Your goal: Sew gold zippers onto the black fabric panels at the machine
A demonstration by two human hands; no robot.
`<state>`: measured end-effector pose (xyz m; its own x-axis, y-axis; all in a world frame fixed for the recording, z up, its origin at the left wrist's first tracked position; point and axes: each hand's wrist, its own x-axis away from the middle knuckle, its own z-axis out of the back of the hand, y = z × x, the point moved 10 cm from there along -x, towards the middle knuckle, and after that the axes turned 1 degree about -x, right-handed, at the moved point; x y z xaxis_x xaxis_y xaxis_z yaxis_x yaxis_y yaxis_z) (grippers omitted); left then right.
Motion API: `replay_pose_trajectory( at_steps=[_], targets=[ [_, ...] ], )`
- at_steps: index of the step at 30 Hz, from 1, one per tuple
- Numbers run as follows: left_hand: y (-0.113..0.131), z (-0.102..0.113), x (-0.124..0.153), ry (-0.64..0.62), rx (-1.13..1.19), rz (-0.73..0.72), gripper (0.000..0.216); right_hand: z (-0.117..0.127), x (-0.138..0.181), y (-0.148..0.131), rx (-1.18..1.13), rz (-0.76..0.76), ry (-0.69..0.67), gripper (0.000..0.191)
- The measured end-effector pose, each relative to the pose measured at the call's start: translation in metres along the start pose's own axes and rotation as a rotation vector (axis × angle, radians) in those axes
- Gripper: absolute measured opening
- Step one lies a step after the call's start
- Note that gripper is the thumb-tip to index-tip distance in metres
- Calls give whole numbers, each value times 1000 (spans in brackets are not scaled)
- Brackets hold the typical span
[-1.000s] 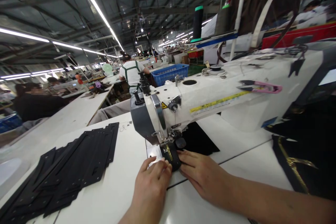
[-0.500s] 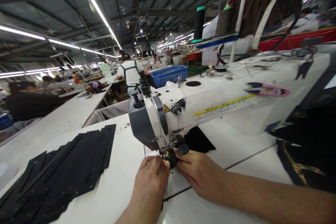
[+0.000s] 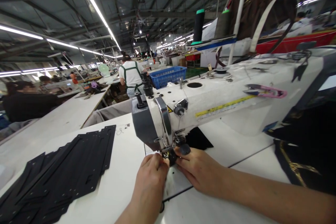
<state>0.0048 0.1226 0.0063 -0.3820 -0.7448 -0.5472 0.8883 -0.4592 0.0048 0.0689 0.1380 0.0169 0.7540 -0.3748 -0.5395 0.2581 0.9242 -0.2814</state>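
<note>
A white sewing machine [image 3: 225,94] stands before me, its dark-fronted head above the table. My left hand [image 3: 152,175] is closed in a pinch just left of the presser foot [image 3: 166,154], at the edge of a small black piece [image 3: 172,157]. From the right, my right hand [image 3: 196,168] reaches under the head, fingers drawn together at the same black piece. The fingertips and the needle are partly hidden. Behind the head a flat black panel [image 3: 199,139] lies on the table; whether it joins the piece between my hands is hidden.
On the left lies an overlapping stack of black panels [image 3: 84,161]. Pink-handled thread snips [image 3: 267,91] rest on the machine arm. Black material with gold trim [image 3: 296,164] lies at right. Beyond are a blue crate [image 3: 169,76], thread cones [image 3: 198,26] and a co-worker [image 3: 131,73].
The view has shifted slightly, so the machine head appears a little further right and lower. Both hands keep nearly the same place and grip beside the presser foot.
</note>
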Motion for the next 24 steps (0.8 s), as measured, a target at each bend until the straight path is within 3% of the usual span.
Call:
replay_pose_trajectory(
  at_steps=[6, 15, 24],
  targets=[
    [1, 2, 2, -30, 0, 4, 16, -1, 1, 0, -6, -8, -4, 20],
    [2, 8, -4, 21, -29, -12, 16, 0, -1, 1, -16, -20, -7, 21],
    [0, 3, -3, -30, -25, -13, 13, -5, 0, 6, -52, -40, 15, 22]
  ],
)
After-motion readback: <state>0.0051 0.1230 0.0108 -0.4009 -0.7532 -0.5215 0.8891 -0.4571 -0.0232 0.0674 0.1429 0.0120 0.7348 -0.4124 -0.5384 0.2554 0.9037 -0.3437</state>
